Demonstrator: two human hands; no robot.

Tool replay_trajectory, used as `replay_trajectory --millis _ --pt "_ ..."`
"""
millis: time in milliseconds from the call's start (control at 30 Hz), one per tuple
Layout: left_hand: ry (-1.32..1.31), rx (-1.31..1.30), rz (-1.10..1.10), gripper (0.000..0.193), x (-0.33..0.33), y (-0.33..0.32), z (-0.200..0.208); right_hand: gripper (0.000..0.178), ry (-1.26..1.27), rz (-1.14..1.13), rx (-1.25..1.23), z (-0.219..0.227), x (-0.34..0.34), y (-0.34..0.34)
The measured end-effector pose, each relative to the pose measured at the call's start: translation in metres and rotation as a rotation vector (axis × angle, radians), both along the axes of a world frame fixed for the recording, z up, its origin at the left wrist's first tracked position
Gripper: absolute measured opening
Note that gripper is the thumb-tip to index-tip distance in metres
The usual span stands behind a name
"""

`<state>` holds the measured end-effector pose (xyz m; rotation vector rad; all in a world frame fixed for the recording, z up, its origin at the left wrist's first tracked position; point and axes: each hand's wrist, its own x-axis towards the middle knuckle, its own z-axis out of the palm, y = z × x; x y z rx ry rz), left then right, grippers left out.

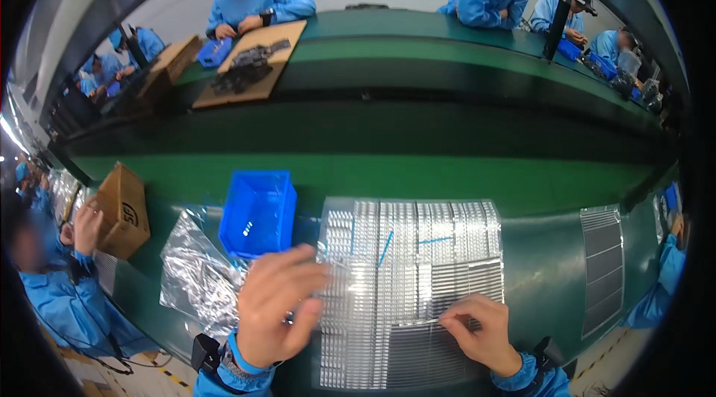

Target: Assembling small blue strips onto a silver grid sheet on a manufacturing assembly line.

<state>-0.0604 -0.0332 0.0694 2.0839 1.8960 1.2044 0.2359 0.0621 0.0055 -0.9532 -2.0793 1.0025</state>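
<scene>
A large clear sheet [365,270] lies on the green table in front of me, covered with rows of small silvery pieces. Its lower right part shows dark striped sections [425,356]. Two thin blue strips [385,248] lie across the silvery rows, and a third blue line runs near the left side. My left hand [280,304] hovers over the sheet's left edge, its fingers spread, nothing visibly held. Over the dark sections, my right hand [481,328] pinches thumb and forefinger together; a tiny pale bit shows at the tips, too small to name.
Beyond my left hand stands a blue bin [257,214] with a few small pale pieces inside. Crumpled clear plastic bags [198,266] lie left of it, near a cardboard box [123,210]. Another dark striped sheet [603,270] lies at right. Co-workers in blue sit around.
</scene>
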Motion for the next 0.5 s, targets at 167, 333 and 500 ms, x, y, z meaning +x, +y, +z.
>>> replay_trajectory --millis 167,333,500 --pt "0.108 -0.078 -0.363 0.018 0.021 0.018 -0.056 0.011 -0.078 0.043 -0.055 -0.011 -0.001 -0.006" --pt "0.005 -0.238 -0.471 0.019 0.017 0.009 -0.071 0.013 -0.156 0.080 0.054 -0.016 -0.005 -0.007" --pt "0.005 -0.260 -0.464 0.021 0.020 0.008 -0.083 0.016 -0.203 0.039 0.077 -0.022 -0.003 -0.010"
